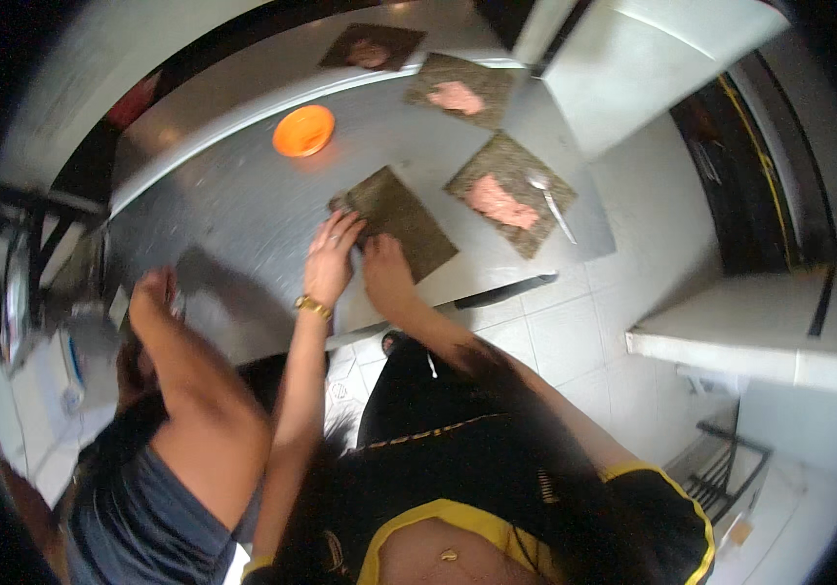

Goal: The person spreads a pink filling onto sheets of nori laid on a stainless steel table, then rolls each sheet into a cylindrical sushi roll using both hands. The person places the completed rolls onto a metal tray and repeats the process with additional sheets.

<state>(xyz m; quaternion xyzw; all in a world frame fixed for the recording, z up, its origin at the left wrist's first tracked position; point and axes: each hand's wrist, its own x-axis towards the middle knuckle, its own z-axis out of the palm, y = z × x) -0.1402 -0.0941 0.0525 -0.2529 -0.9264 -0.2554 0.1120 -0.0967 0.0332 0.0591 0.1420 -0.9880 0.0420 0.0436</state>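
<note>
A dark green seaweed sheet [409, 223] lies at an angle on the metal table in front of me. My left hand [331, 253], with a gold bracelet on its wrist, has its fingers closed on the sheet's left edge. Close beside it, my right hand [386, 271] curls its fingers onto the same edge nearer to me. Whatever lies under my fingers is hidden. To the right, another seaweed sheet [548, 178] carries a patch of pink paste [499, 202]. A metal spoon [554, 207] rests on that sheet, its handle reaching past the edge.
Farther back lies a seaweed sheet [494, 80] with pink paste. An orange bowl [303, 131] stands on the metal table [214, 195]. At the left a co-worker's arm [194, 380] reaches over the table edge. A long dark object [507, 292] is at the near edge.
</note>
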